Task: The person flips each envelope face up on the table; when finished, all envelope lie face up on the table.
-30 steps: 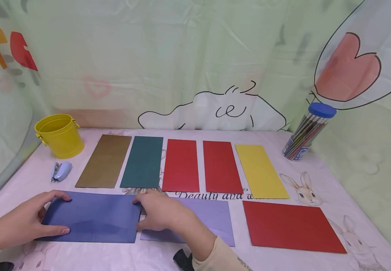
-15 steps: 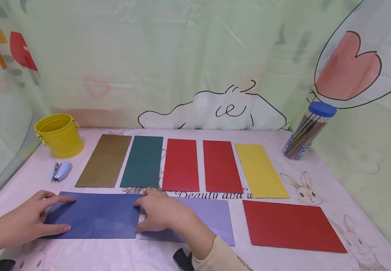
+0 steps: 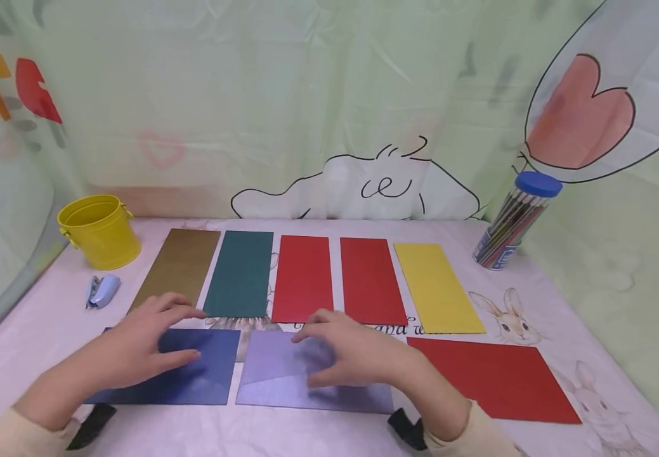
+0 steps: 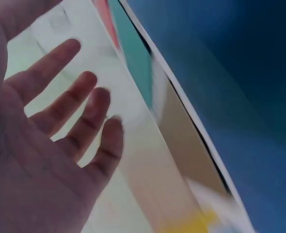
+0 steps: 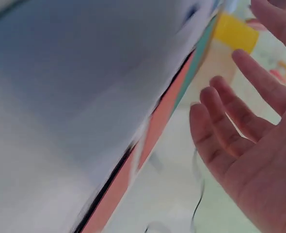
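Note:
A dark blue paper rectangle point(image 3: 203, 374) lies flat at the front left of the table. Over it hovers my left hand point(image 3: 141, 343), thumb and fingers spread with nothing between them; the left wrist view shows its fingers point(image 4: 87, 104) loosely bent. Just to the right lies a light purple paper rectangle point(image 3: 272, 374). My right hand point(image 3: 352, 349) hangs above its right half, casting a shadow on it. In the right wrist view that hand's fingers point(image 5: 230, 126) are relaxed and hold nothing. A red rectangle point(image 3: 512, 381) lies right of the purple one, partly behind my right forearm.
A back row holds brown point(image 3: 183, 263), green point(image 3: 240, 273), two red point(image 3: 304, 279) and yellow point(image 3: 437, 285) rectangles. At the back left stand a yellow bucket point(image 3: 101, 235) and a small light blue stapler point(image 3: 103, 291). A blue-lidded jar of pencils point(image 3: 514, 222) stands at the back right.
Both hands have let go of the dark blue rectangle, which is now flat beside the purple one. The left hand has moved right and the right hand has moved right over the purple rectangle.

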Available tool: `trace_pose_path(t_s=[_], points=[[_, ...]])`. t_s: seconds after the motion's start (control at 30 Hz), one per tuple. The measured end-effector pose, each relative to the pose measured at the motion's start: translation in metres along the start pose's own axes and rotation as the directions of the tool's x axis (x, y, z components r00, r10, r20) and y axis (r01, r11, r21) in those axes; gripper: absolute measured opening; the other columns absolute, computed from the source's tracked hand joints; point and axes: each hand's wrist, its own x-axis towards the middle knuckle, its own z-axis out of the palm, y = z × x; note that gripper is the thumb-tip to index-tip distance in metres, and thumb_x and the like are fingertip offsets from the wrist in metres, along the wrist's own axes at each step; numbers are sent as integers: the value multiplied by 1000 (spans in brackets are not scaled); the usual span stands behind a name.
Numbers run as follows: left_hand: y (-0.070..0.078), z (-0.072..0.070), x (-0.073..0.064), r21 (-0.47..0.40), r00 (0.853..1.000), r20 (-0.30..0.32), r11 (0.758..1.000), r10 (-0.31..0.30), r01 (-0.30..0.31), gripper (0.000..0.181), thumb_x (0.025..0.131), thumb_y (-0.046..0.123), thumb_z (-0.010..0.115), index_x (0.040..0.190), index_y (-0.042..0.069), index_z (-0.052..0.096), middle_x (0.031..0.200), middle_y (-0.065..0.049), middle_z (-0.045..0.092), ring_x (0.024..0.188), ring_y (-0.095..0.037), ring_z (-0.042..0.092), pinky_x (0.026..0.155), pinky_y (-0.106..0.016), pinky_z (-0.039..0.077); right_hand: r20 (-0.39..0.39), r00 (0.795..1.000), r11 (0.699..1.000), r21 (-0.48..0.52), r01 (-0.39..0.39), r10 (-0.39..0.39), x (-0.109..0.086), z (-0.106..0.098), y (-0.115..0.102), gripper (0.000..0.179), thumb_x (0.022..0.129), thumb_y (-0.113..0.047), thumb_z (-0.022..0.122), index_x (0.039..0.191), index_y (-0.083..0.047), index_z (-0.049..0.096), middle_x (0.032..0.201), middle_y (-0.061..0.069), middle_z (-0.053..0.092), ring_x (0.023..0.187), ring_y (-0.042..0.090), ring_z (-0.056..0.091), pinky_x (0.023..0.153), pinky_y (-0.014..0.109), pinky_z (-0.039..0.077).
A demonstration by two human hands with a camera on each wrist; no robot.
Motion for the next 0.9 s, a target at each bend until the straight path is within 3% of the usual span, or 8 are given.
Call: trace_pose_path(t_s=[0.17, 0.3, 0.4, 0.53, 0.67, 0.9], points=[[70, 27, 59, -58, 986, -12, 984, 167, -167, 57, 87, 41, 78, 136, 18, 61, 134, -2, 53, 123, -26, 48, 100, -56, 37, -22, 992, 990, 66, -122, 124, -52, -12, 46, 59, 76, -38, 88, 129, -25, 66, 128, -6, 51, 120, 20, 48, 91, 42, 53], [126, 49, 96, -113, 967, 49, 964, 248, -242, 59, 90, 44, 74, 140, 20, 57, 137, 3, 50, 125, -19, 44, 102, -48, 35, -33, 968, 965, 99, -244, 248, -97, -18, 83, 69, 69, -45, 92, 129, -29, 64, 132, -1, 50, 124, 28, 46, 89, 47, 54], [160, 65, 115, -118, 952, 108, 954, 286, -274, 59, 90, 46, 72, 142, 22, 56, 140, 5, 49, 128, -17, 43, 105, -47, 35, -56, 953, 953, 79, -293, 297, -130, -21, 109, 72, 65, -48, 92, 129, -31, 63, 133, 4, 50, 124, 33, 45, 82, 42, 57], [194, 88, 134, -102, 930, 173, 945, 325, -311, 62, 89, 52, 71, 144, 27, 55, 143, 8, 47, 131, -14, 40, 106, -43, 35, -68, 942, 943, 83, -322, 328, -170, -24, 142, 78, 63, -43, 94, 132, -25, 62, 135, 14, 50, 122, 41, 44, 72, 33, 58], [218, 108, 146, -59, 911, 245, 943, 331, -327, 67, 86, 61, 70, 146, 35, 53, 148, 13, 44, 134, -11, 37, 107, -41, 33, -60, 923, 922, 102, -374, 381, -200, -26, 171, 88, 60, -35, 96, 136, -13, 58, 137, 24, 44, 120, 50, 40, 67, 34, 59], [243, 127, 148, 93, 886, 360, 934, 292, -345, 69, 83, 70, 66, 146, 46, 49, 154, 22, 36, 143, -9, 30, 114, -41, 26, -18, 833, 830, 94, -550, 553, -223, -21, 197, 110, 54, -48, 94, 145, -5, 49, 144, 34, 36, 121, 58, 35, 70, 43, 60]])
